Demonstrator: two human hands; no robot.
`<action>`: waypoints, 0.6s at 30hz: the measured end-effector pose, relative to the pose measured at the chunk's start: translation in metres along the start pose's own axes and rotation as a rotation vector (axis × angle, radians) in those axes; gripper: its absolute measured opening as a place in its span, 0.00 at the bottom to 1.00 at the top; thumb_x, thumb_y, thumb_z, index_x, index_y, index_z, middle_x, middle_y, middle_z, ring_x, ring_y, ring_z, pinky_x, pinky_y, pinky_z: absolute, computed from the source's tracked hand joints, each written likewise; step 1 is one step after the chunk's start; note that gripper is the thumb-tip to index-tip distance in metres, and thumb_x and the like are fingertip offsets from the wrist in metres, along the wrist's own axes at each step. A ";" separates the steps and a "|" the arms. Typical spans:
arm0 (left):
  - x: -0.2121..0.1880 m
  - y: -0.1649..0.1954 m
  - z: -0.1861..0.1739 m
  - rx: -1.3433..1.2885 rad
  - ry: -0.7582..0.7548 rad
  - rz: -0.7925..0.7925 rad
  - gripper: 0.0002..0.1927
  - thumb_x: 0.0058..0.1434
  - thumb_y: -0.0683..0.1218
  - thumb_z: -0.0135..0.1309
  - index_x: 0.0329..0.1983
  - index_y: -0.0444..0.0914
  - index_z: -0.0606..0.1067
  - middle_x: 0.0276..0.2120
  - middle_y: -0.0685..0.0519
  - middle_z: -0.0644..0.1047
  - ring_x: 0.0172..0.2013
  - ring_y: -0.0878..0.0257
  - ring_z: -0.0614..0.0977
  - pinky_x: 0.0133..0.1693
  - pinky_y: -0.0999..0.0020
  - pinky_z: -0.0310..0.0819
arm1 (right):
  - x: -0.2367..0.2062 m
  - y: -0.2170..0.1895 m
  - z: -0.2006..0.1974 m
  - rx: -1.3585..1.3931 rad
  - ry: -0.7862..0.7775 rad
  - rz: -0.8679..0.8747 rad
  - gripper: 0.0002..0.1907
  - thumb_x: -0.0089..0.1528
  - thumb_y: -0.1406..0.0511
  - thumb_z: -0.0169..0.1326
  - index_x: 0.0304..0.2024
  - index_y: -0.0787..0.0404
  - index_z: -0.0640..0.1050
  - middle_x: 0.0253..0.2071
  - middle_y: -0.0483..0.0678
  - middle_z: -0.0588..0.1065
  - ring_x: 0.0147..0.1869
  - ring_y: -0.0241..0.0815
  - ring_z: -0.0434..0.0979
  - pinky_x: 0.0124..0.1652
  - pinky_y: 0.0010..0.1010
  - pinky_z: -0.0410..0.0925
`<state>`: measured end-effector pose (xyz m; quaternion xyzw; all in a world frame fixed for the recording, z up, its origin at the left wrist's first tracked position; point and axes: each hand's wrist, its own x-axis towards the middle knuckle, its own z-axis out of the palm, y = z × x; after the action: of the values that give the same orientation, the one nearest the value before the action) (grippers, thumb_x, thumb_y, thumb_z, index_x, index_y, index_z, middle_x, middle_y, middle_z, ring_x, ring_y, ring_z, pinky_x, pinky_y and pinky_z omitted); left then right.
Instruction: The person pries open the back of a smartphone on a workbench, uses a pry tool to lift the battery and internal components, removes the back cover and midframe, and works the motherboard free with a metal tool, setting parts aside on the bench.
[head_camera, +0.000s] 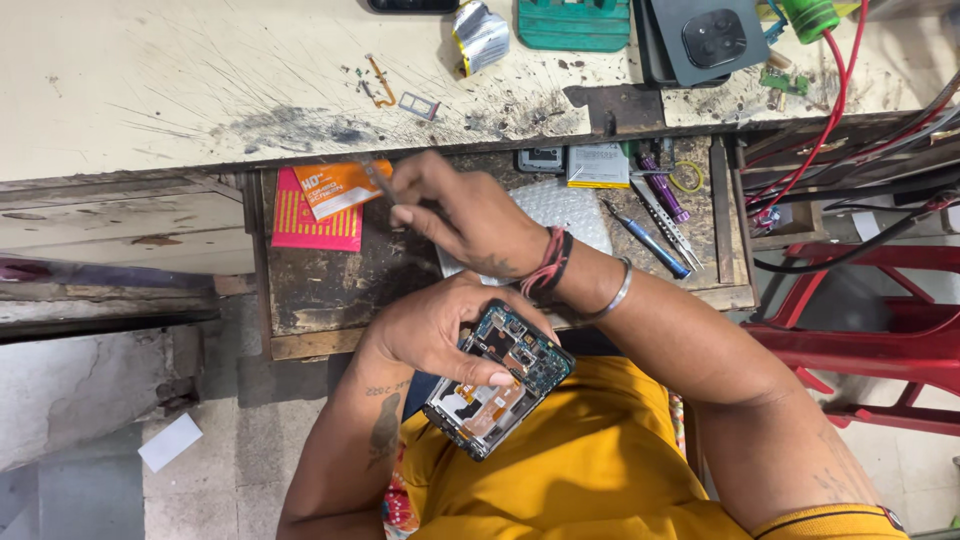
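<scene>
Clearly, the left hand (432, 330) is clamped around an opened smartphone (498, 378), held over the lap just below the front edge of the open drawer (310, 300). The phone lies with its back cover off, so the circuit board and the flex cables face up; probably it is held tilted this way to keep the inside parts visible and steady.

The right hand (462, 215) is above the drawer, its fingers pinched together on a thin metal tool (380, 182), which looks like tweezers, though I cannot tell this for sure. The tool's tip is over the orange packet (340, 187) at the back left corner of the drawer, and this packet lies partly on a pink card (312, 225). Both hands are apart from each other, the right one higher and further from the body.

Under the right wrist there is a piece of bubble wrap (565, 207). Toward the right edge of the drawer lie a blue-handled tool (652, 243), a purple one (665, 190) and a yellow ring (687, 177).

On the scratched workbench (150, 90) above, near its front edge, sit a small SIM tray (419, 104) and a thin orange flex strip (381, 82). At the back edge I see a green mat (573, 25) and a dark phone back cover (708, 38) with camera holes.
</scene>
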<state>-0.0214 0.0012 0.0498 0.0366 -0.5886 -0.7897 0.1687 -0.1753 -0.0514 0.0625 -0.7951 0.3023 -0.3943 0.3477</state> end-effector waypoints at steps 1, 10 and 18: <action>0.000 0.000 0.001 -0.001 0.013 0.005 0.25 0.62 0.43 0.66 0.62 0.31 0.75 0.47 0.52 0.82 0.47 0.70 0.82 0.53 0.73 0.78 | -0.002 -0.002 -0.004 -0.010 0.027 -0.017 0.16 0.73 0.63 0.53 0.57 0.61 0.64 0.45 0.51 0.81 0.49 0.51 0.86 0.45 0.36 0.75; 0.004 -0.004 0.003 0.051 0.265 0.019 0.26 0.63 0.43 0.64 0.63 0.31 0.73 0.47 0.53 0.82 0.48 0.71 0.81 0.54 0.72 0.78 | -0.094 -0.032 -0.085 -0.073 0.089 0.278 0.14 0.71 0.67 0.52 0.58 0.65 0.77 0.44 0.51 0.82 0.42 0.38 0.83 0.42 0.28 0.75; 0.018 -0.013 0.001 0.194 0.505 0.096 0.25 0.63 0.42 0.64 0.62 0.32 0.72 0.45 0.56 0.80 0.46 0.74 0.79 0.52 0.74 0.77 | -0.176 -0.024 -0.089 0.248 0.534 0.481 0.07 0.71 0.70 0.58 0.50 0.65 0.78 0.38 0.48 0.80 0.37 0.36 0.79 0.38 0.26 0.72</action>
<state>-0.0415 0.0000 0.0407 0.2203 -0.6020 -0.6866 0.3431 -0.3340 0.0670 0.0476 -0.5226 0.5104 -0.5281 0.4329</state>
